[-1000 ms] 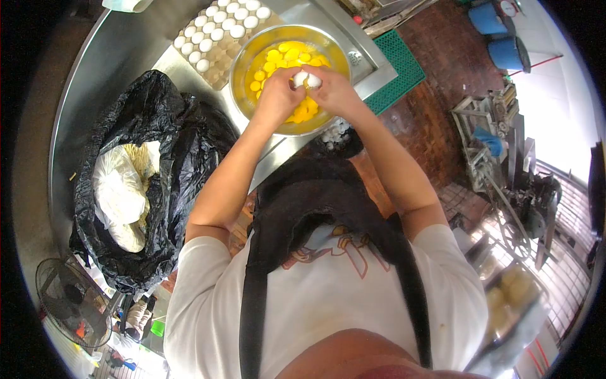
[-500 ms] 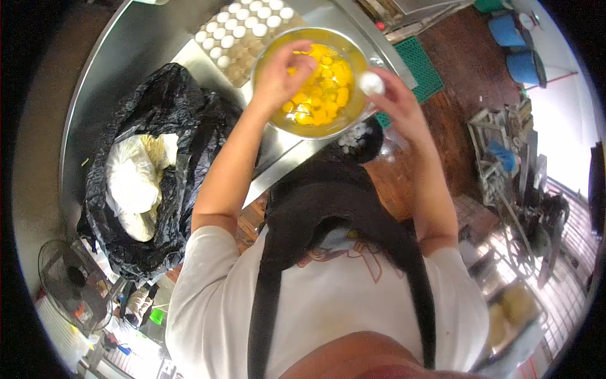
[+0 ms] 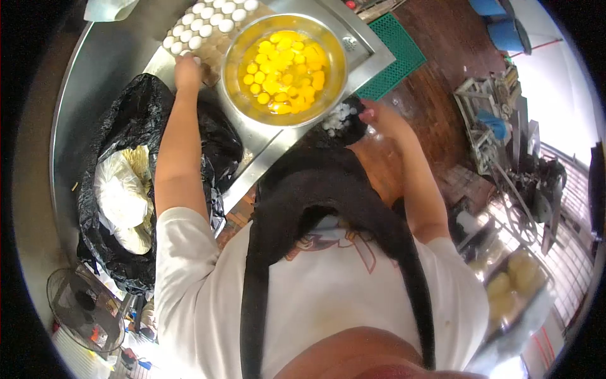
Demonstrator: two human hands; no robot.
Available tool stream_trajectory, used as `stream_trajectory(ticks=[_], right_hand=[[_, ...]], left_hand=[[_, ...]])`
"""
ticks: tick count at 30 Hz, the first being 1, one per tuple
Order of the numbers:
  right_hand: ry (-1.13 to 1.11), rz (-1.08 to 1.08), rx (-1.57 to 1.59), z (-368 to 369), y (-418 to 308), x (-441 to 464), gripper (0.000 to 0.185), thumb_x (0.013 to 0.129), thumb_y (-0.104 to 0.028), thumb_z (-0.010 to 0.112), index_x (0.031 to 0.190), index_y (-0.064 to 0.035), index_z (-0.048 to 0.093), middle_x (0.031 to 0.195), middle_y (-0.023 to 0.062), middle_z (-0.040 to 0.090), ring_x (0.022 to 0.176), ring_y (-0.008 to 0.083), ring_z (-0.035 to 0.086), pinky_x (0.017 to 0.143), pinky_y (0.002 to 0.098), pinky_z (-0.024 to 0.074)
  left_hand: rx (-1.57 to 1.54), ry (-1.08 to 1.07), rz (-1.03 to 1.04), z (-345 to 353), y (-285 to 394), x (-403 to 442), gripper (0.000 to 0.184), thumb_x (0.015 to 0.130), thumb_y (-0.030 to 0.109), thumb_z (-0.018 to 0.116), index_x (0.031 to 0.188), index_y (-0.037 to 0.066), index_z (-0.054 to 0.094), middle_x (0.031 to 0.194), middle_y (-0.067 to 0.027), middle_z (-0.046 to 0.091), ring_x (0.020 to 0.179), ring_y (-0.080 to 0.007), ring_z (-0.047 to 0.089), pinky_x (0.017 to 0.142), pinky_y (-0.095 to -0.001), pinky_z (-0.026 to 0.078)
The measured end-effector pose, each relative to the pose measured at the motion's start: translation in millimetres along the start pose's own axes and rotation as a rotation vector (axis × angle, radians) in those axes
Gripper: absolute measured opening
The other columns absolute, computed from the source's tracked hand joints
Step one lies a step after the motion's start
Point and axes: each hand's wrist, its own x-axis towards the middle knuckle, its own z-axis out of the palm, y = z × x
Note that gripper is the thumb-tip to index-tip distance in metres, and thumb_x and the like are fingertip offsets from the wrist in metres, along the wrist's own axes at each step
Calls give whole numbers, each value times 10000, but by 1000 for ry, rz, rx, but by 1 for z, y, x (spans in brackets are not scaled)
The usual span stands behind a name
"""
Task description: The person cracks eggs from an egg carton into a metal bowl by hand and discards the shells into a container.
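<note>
My left hand [image 3: 188,74] is at the near corner of the egg tray [image 3: 214,54], its fingers closed round a white egg [image 3: 197,60] that is mostly hidden. Several rows of white eggs [image 3: 205,30] sit in the tray beyond it. To the right, a large metal bowl [image 3: 230,95] holds many cracked eggs, with yellow yolks [image 3: 284,72] in clear liquid. My right hand [image 3: 386,121] is beside a black container of eggshells [image 3: 341,119], below the bowl's right side. Its fingers are blurred, and I cannot make out anything in them.
A black plastic bag [image 3: 136,114] with a clear bag of pale contents [image 3: 120,192] lies on the metal table [image 3: 268,151] at left. A fan [image 3: 85,309] stands at lower left. Beyond the table's right edge are a green mat [image 3: 391,57] and blue containers [image 3: 508,35].
My left hand has moved from above the bowl to the egg tray. My right hand, which held a white egg or shell beside the bowl, has come down to the black container.
</note>
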Motion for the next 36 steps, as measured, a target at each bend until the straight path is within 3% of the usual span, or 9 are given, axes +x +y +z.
stream_trajectory(ticks=[5, 8, 13, 17, 22, 26, 29, 32, 36], right_hand=[[235, -55, 131, -36, -66, -7, 565, 891, -176, 693, 1398, -20, 497, 1123, 204, 669, 993, 349, 675, 867, 421, 543], [487, -323, 153, -31, -124, 2, 564, 891, -173, 687, 1401, -29, 495, 1191, 189, 631, 1019, 348, 655, 886, 402, 541], [492, -721, 47, -21, -144, 29, 505, 897, -146, 704, 1372, -106, 538, 1282, 172, 584, 1142, 302, 617, 890, 394, 547], [631, -544, 101, -19, -103, 49, 495, 873, -147, 715, 1337, -83, 552, 1201, 176, 604, 1105, 356, 608, 903, 405, 527], [845, -364, -169, -20, -34, 106, 474, 844, -142, 720, 1293, -67, 586, 1147, 163, 618, 1060, 376, 589, 917, 450, 500], [606, -300, -572, -4, 2, 133, 455, 853, -190, 707, 1280, -69, 602, 1130, 170, 602, 1061, 365, 564, 926, 456, 483], [696, -310, -426, -15, -7, 128, 433, 898, -238, 677, 1290, -72, 599, 1144, 179, 609, 1046, 378, 582, 886, 457, 497], [775, -280, -138, -29, -21, 117, 443, 963, -327, 634, 1322, -73, 585, 1153, 150, 636, 954, 305, 641, 788, 399, 532], [114, -71, 638, -58, -103, 68, 501, 1005, -409, 587, 1373, -71, 549, 1154, 101, 648, 855, 179, 652, 685, 311, 538]], left_hand=[[-219, 177, -78, -74, 50, -1, 445, 747, 215, 804, 1115, -3, 678, 1000, -210, 681, 916, -327, 668, 828, -392, 547], [-975, -170, -159, -134, 149, -34, 453, 764, 232, 841, 1139, 25, 693, 900, -82, 729, 795, -122, 671, 719, -257, 537], [-1436, -661, -6, -127, 260, -95, 419, 839, 168, 790, 1181, -18, 636, 974, -73, 713, 886, -144, 677, 793, -281, 543], [-1697, -686, -223, -127, 274, -106, 609, 924, 196, 717, 1410, 5, 403, 1076, -106, 676, 936, -210, 690, 817, -308, 553], [-1581, -611, -213, -97, 263, -118, 515, 933, 190, 698, 1355, 0, 473, 1031, -110, 679, 884, -184, 681, 740, -300, 551], [-1526, -622, -206, -100, 266, -126, 464, 932, 184, 690, 1318, -4, 514, 1009, -110, 678, 857, -170, 673, 711, -298, 545], [-1535, -599, -208, -100, 262, -128, 436, 930, 183, 689, 1293, -5, 538, 1008, -104, 678, 859, -165, 674, 710, -296, 544], [-1515, -510, -141, -104, 255, -122, 450, 915, 203, 712, 1291, 4, 566, 1027, -102, 683, 868, -163, 673, 729, -288, 540], [-1480, -498, -47, -110, 255, -109, 480, 883, 229, 752, 1289, 19, 604, 1081, -103, 691, 878, -150, 665, 754, -275, 532]])
